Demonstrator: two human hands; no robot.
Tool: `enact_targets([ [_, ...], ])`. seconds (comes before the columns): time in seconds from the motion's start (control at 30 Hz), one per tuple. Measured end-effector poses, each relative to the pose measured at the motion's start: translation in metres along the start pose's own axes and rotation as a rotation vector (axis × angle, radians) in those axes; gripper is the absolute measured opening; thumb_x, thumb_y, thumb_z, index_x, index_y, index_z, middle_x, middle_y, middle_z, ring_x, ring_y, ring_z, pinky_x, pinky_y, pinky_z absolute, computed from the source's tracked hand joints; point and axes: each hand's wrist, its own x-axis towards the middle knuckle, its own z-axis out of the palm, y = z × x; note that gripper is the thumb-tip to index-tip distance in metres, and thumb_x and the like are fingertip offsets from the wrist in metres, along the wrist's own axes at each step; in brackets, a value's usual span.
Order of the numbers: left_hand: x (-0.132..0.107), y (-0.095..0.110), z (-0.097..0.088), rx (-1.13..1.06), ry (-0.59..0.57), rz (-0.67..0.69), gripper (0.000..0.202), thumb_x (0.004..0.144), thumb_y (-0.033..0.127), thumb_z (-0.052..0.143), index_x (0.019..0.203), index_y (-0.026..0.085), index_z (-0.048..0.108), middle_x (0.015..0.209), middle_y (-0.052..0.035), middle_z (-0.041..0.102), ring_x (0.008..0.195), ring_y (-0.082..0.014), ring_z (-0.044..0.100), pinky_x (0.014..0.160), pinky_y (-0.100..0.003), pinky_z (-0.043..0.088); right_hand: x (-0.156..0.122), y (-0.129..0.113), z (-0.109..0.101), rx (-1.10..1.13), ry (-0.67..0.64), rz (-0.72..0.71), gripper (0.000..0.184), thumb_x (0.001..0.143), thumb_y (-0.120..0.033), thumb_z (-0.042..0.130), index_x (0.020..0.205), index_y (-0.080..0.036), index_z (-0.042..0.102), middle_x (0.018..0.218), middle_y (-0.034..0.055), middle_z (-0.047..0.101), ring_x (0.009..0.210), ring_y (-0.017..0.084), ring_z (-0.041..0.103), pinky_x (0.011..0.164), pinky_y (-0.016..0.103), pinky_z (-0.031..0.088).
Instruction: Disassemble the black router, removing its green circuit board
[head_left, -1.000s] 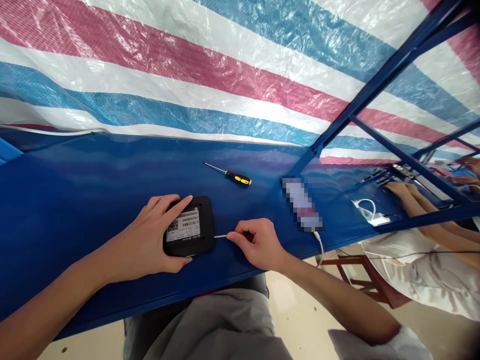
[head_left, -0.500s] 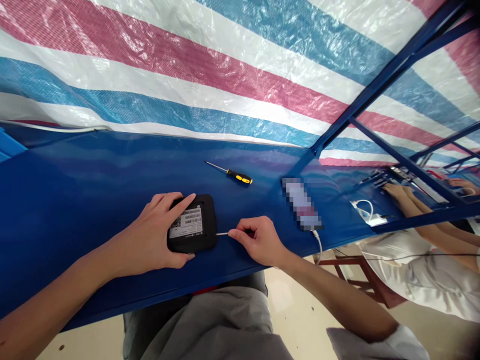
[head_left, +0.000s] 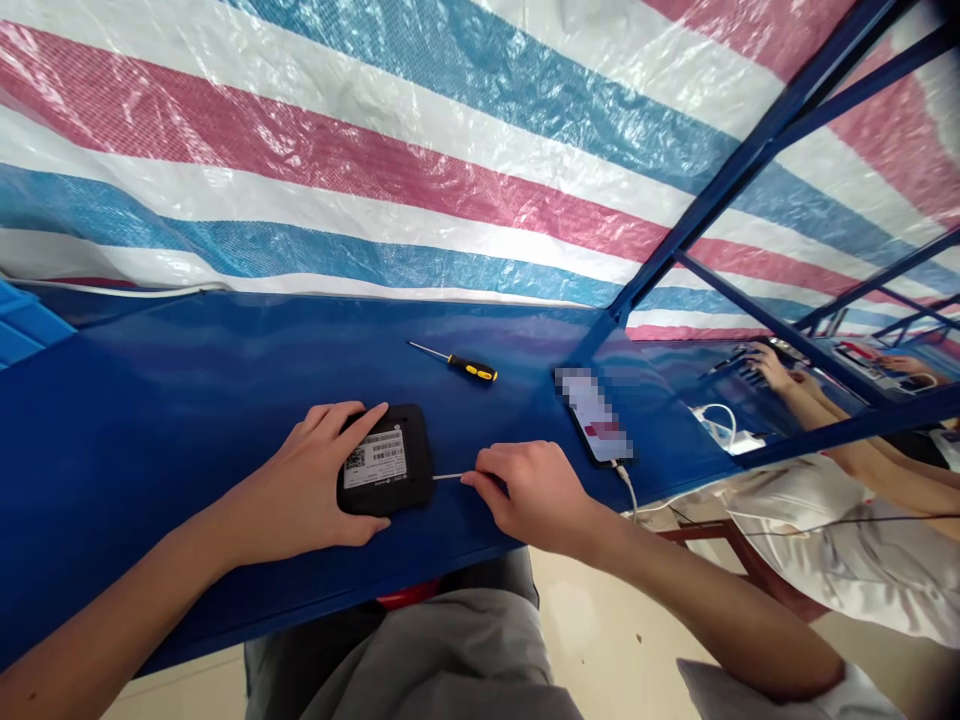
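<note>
A small black box [head_left: 386, 461] with a white barcode label lies on the blue bench [head_left: 187, 400]. My left hand [head_left: 311, 490] is wrapped round its left side, thumb at the near edge and fingers over the top. My right hand [head_left: 525, 490] pinches a thin metal tool [head_left: 448, 476] whose tip touches the box's right edge.
A yellow and black screwdriver [head_left: 457, 364] lies further back on the bench. A phone [head_left: 594, 415] with a white cable sits to the right. A blue steel frame [head_left: 750, 150] rises at right. Beyond it another person's hands [head_left: 772, 370] work at the adjoining bench.
Both hands and the box stay in the same hold. The camera has tilted slightly, shifting the whole scene a little down in the picture.
</note>
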Motion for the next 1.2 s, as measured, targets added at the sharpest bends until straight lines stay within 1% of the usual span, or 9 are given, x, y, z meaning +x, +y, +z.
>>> enact_targets([
  [0.2, 0.000, 0.003, 0.000, 0.011, -0.010, 0.001, 0.123, 0.075, 0.073, 0.078, 0.177, 0.032, 0.021, 0.173, -0.0128, 0.038, 0.161, -0.0438, 0.033, 0.125, -0.062, 0.043, -0.008, 0.000, -0.008, -0.107, -0.012, -0.021, 0.033, 0.110, -0.030, 0.056, 0.083, -0.018, 0.071, 0.080, 0.0050, 0.074, 0.068, 0.016, 0.063, 0.058, 0.034, 0.019],
  [0.37, -0.005, 0.013, -0.003, -0.023, 0.028, -0.066, 0.120, 0.075, 0.076, 0.077, 0.176, 0.035, 0.025, 0.174, -0.0098, 0.040, 0.161, -0.0427, 0.034, 0.120, -0.061, 0.049, -0.014, 0.024, -0.016, -0.110, 0.115, 0.060, 0.031, 0.110, -0.022, 0.054, 0.085, -0.018, 0.072, 0.082, 0.0068, 0.071, 0.073, 0.019, 0.066, 0.060, 0.035, 0.029],
  [0.5, -0.001, 0.012, 0.003, -0.024, 0.007, -0.082, 0.125, 0.075, 0.083, 0.075, 0.177, 0.037, 0.021, 0.176, -0.0087, 0.038, 0.163, -0.0440, 0.032, 0.120, -0.061, 0.050, 0.004, 0.039, -0.013, -0.081, 0.120, 0.080, 0.028, 0.109, -0.013, 0.051, 0.098, -0.017, 0.077, 0.099, 0.0076, 0.074, 0.084, 0.019, 0.071, 0.070, 0.032, 0.045],
  [0.63, 0.008, 0.014, 0.006, -0.012, 0.019, -0.059, 0.130, 0.076, 0.086, 0.073, 0.179, 0.035, 0.011, 0.177, -0.0102, 0.038, 0.164, -0.0448, 0.032, 0.123, -0.062, 0.048, 0.032, 0.043, -0.001, -0.090, 0.153, 0.090, 0.024, 0.110, -0.016, 0.055, 0.117, -0.019, 0.078, 0.110, 0.0082, 0.078, 0.104, 0.023, 0.074, 0.081, 0.031, 0.053],
  [0.83, 0.013, 0.027, -0.004, -0.029, -0.061, -0.068, 0.133, 0.077, 0.086, 0.074, 0.179, 0.024, 0.014, 0.183, -0.0137, 0.028, 0.168, -0.0445, 0.026, 0.129, -0.063, 0.041, 0.049, 0.046, 0.011, -0.124, 0.187, 0.105, 0.023, 0.110, -0.021, 0.057, 0.104, -0.021, 0.080, 0.108, 0.0090, 0.080, 0.107, 0.026, 0.073, 0.079, 0.032, 0.055],
  [0.93, 0.009, 0.017, -0.003, -0.042, -0.066, -0.039, 0.130, 0.078, 0.084, 0.076, 0.179, 0.032, 0.013, 0.187, -0.0077, 0.019, 0.170, -0.0456, 0.017, 0.131, -0.064, 0.037, 0.047, 0.046, 0.009, -0.125, 0.193, 0.083, 0.021, 0.108, -0.021, 0.061, 0.100, -0.022, 0.080, 0.108, 0.0090, 0.080, 0.106, 0.026, 0.073, 0.077, 0.032, 0.055],
  [1.03, 0.002, -0.002, 0.003, -0.029, -0.034, -0.014, 0.137, 0.074, 0.084, 0.080, 0.178, 0.041, 0.001, 0.188, -0.0060, 0.012, 0.170, -0.0498, 0.012, 0.129, -0.070, 0.038, 0.047, 0.048, 0.001, -0.113, 0.199, 0.057, 0.016, 0.106, -0.026, 0.066, 0.100, -0.021, 0.080, 0.107, 0.0095, 0.080, 0.105, 0.027, 0.073, 0.079, 0.034, 0.056],
  [1.1, -0.002, -0.012, 0.006, -0.043, -0.028, -0.020, 0.139, 0.074, 0.080, 0.083, 0.177, 0.042, -0.003, 0.188, -0.0065, 0.014, 0.169, -0.0507, 0.016, 0.127, -0.069, 0.041, 0.053, 0.052, -0.005, -0.105, 0.235, 0.064, 0.020, 0.109, -0.033, 0.064, 0.107, -0.020, 0.079, 0.111, 0.0124, 0.079, 0.108, 0.029, 0.073, 0.084, 0.037, 0.057],
  [1.2, -0.006, -0.018, 0.008, -0.057, -0.025, -0.038, 0.136, 0.078, 0.075, 0.083, 0.177, 0.040, -0.004, 0.187, -0.0095, 0.018, 0.168, -0.0525, 0.020, 0.123, -0.069, 0.045, 0.074, 0.062, -0.011, -0.057, 0.308, 0.067, 0.032, 0.109, -0.037, 0.061, 0.131, -0.017, 0.073, 0.124, 0.0178, 0.075, 0.119, 0.033, 0.070, 0.093, 0.042, 0.058],
])
